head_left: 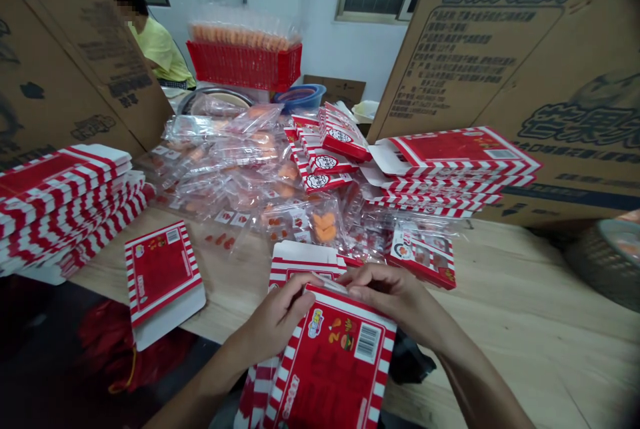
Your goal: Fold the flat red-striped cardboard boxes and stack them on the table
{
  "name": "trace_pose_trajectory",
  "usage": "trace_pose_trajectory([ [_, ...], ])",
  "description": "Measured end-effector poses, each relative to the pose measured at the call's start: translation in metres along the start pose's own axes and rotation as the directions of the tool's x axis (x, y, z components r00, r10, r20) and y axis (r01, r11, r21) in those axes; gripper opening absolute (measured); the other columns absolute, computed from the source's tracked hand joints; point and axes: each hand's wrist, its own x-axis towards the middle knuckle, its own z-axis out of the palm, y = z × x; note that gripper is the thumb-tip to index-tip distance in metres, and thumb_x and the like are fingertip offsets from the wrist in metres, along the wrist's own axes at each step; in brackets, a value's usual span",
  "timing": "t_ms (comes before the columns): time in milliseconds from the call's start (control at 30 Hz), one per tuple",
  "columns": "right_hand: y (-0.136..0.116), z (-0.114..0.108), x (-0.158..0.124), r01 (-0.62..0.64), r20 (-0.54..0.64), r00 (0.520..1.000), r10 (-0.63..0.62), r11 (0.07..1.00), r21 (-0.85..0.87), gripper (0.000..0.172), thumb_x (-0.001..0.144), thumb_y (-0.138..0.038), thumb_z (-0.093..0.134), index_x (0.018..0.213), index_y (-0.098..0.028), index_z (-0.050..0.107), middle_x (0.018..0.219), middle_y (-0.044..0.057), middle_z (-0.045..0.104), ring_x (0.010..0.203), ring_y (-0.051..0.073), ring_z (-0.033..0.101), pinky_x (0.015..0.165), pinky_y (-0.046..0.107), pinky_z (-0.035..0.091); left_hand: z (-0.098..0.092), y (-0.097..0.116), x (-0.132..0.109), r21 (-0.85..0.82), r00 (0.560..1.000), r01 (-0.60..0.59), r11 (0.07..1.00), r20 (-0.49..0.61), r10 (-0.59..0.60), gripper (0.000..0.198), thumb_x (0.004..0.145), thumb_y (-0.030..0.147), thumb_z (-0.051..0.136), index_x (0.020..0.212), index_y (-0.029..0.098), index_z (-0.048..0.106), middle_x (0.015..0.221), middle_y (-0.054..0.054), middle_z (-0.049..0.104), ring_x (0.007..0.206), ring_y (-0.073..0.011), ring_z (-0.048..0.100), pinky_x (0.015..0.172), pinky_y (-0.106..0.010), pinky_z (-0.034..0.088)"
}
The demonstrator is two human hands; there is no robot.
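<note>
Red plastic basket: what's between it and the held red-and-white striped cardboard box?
The head view shows mainly a heap of clear plastic packets, a blue plastic bowl near the basket, and another striped box behind the held box.

A head-worn camera is facing forward and down, looking from close above the wearer's left hand (277, 316) and right hand (387, 288), across the table (505, 302) toward the wall (325, 22).

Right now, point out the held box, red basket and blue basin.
Held box (333, 361), head view: its printed red panel.
Red basket (245, 66), head view: its front wall.
Blue basin (303, 104), head view: its near side.
</note>
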Motion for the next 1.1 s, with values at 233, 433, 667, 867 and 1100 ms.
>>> trace_pose_trajectory([
  [233, 0.003, 0.009, 0.005, -0.026, 0.069, 0.997, 0.029, 0.998, -0.049, 0.015, 0.076, -0.033, 0.066, 0.087, -0.022, 0.068, 0.075, -0.001, 0.072, 0.066, 0.015, 0.064, 0.06, 0.026, 0.05, 0.01, -0.01, -0.002, -0.218, 0.998, 0.045, 0.975, -0.024, -0.051, 0.032, 0.093, 0.037, 0.041, 0.122, 0.024, 0.039, 0.092, -0.002, 0.064, 0.074, -0.0144, 0.059, 0.07, -0.026, 0.048],
  [433, -0.001, 0.006, 0.001, 0.211, 0.094, 0.977, -0.192, 0.938, -0.275, 0.018, 0.083, -0.03, 0.06, 0.096, -0.029, 0.073, 0.085, -0.001, 0.074, 0.077, 0.018, 0.067, 0.072, 0.03, 0.053, 0.005, -0.007, -0.004, -0.221, 0.999, 0.027, 0.975, 0.027, -0.021, 0.049, 0.093, 0.035, 0.041, 0.139, 0.026, 0.026, 0.115, -0.008, 0.06, 0.094, -0.0179, 0.06, 0.086, -0.032, 0.047],
  [667, 0.0, -0.012, -0.011, 0.065, 0.19, 0.981, -0.033, 0.985, -0.162, 0.02, 0.084, -0.03, 0.057, 0.097, -0.027, 0.072, 0.091, 0.0, 0.073, 0.081, 0.017, 0.066, 0.071, 0.027, 0.053, 0.003, -0.006, -0.006, 0.031, 0.997, -0.044, 0.999, -0.059, 0.046, 0.023, 0.094, 0.029, 0.04, 0.113, 0.025, 0.053, 0.105, -0.001, 0.064, 0.095, -0.016, 0.059, 0.084, -0.024, 0.045],
  [867, 0.014, -0.01, -0.016, 0.073, 0.045, 0.997, -0.07, 0.994, -0.079, 0.014, 0.08, -0.031, 0.064, 0.084, -0.024, 0.075, 0.087, 0.002, 0.074, 0.079, 0.018, 0.067, 0.072, 0.028, 0.053, 0.003, -0.006, -0.008, 0.025, 0.994, -0.066, 0.997, -0.086, 0.068, 0.023, 0.095, 0.026, 0.038, 0.113, 0.026, 0.052, 0.107, 0.0, 0.064, 0.098, -0.0149, 0.058, 0.086, -0.023, 0.043],
  [1100, 0.02, -0.012, -0.037, 0.003, 0.203, 0.979, 0.013, 0.997, -0.077, 0.037, 0.085, -0.034, 0.058, 0.123, -0.035, 0.057, 0.128, 0.001, 0.06, 0.115, 0.023, 0.056, 0.096, 0.04, 0.045, 0.005, -0.008, -0.013, -0.104, 0.982, 0.017, 0.994, -0.186, -0.036, 0.019, 0.094, 0.03, 0.04, 0.104, 0.025, 0.055, 0.1, 0.0, 0.064, 0.09, -0.0146, 0.059, 0.08, -0.022, 0.045],
])
